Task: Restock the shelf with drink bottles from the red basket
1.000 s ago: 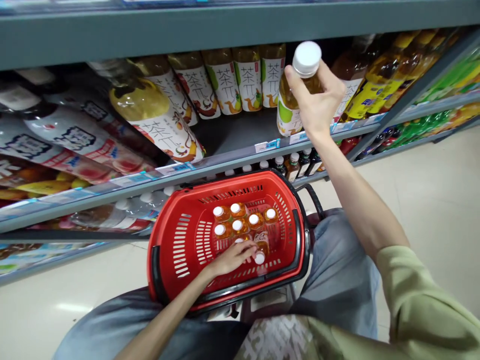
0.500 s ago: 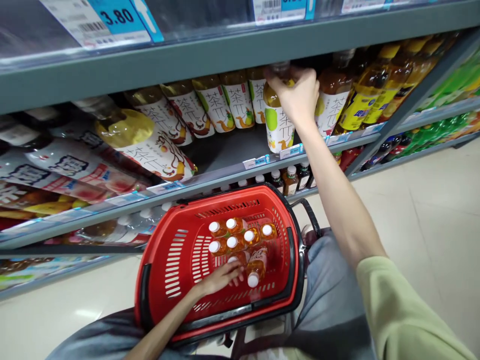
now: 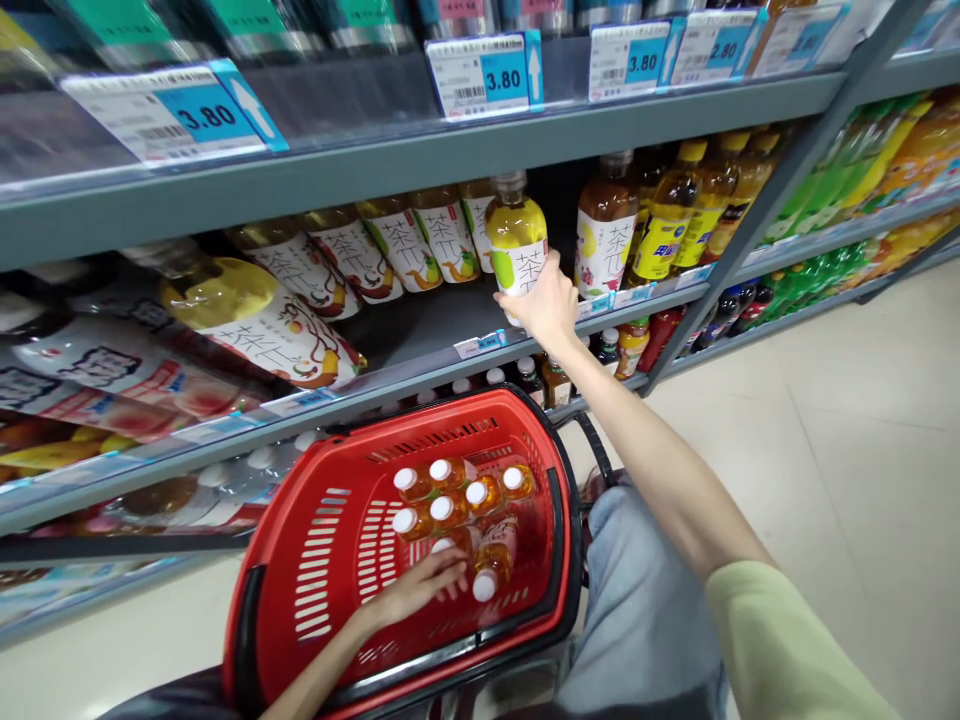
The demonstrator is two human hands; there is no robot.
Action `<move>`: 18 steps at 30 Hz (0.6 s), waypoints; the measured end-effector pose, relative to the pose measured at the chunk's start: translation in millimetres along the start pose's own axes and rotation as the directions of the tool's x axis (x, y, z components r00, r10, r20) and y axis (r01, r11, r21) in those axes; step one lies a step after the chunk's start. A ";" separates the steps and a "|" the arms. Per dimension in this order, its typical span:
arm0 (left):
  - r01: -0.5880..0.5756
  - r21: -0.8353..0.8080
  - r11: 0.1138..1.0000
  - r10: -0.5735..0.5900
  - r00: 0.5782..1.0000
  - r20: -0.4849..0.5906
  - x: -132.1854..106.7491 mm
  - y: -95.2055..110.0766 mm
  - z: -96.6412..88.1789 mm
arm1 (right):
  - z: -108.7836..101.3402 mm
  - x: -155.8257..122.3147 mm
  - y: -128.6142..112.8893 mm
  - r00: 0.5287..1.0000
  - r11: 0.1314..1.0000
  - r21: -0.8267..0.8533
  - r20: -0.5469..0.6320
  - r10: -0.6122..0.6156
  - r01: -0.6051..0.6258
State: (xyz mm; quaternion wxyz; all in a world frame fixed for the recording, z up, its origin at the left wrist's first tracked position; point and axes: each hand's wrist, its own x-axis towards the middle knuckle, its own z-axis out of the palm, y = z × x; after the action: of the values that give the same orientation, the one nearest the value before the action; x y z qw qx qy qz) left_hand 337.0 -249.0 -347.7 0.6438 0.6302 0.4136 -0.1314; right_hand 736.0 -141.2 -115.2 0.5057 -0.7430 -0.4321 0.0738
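My right hand [image 3: 546, 302] wraps its fingers around the lower half of a tea bottle [image 3: 517, 235] with yellow liquid and a white label marked with a green patch. The bottle stands upright at the shelf's front edge, its base partly hidden by the hand. Over the red shopping basket [image 3: 259, 500], my left hand [image 3: 424, 585] has its fingers loosely stretched out and holds nothing visible. Close to those fingers, a bottle [image 3: 495, 550] with a white cap leans or lies in the basket. Several more white-capped amber bottles [image 3: 448, 508] stand grouped beside it.
Left of the held bottle, a large tilted tea bottle [image 3: 262, 315] fronts a row of tea bottles. To the right stand another tea bottle [image 3: 606, 230] and yellow-labelled bottles [image 3: 666, 225]. A shelf beam [image 3: 360, 170] with price tags [image 3: 484, 78] runs just above the bottle tops.
My right hand has shifted from the tea bottle's upper part down to its lower half. My left hand stays over the basket. The camera view has turned, showing more of the upper shelf.
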 end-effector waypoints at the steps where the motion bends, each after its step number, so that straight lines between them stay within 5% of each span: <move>1: -0.004 -0.001 1.000 0.004 1.000 -0.006 0.0 -0.7 0.8 | -0.6 -3.2 -3.2 1.000 0.998 -0.070 -0.009 0.004 -0.005; 9: -0.034 0.008 0.999 0.034 0.999 -0.026 -5.5 -6.3 2.5 | -3.2 -7.0 -11.4 1.000 0.974 -0.226 -0.006 0.001 -0.002; 18: -0.052 0.044 0.998 0.053 0.998 -0.019 -2.2 -12.3 3.1 | 0.8 -8.3 -8.1 0.998 0.976 -0.216 -0.049 -0.026 0.015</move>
State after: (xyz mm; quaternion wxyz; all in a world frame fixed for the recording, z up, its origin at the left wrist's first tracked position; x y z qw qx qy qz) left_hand 328.2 -254.7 -355.3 0.6289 0.6561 0.4003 -0.1172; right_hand 725.8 -145.6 -111.7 0.4337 -0.7907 -0.4320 0.0021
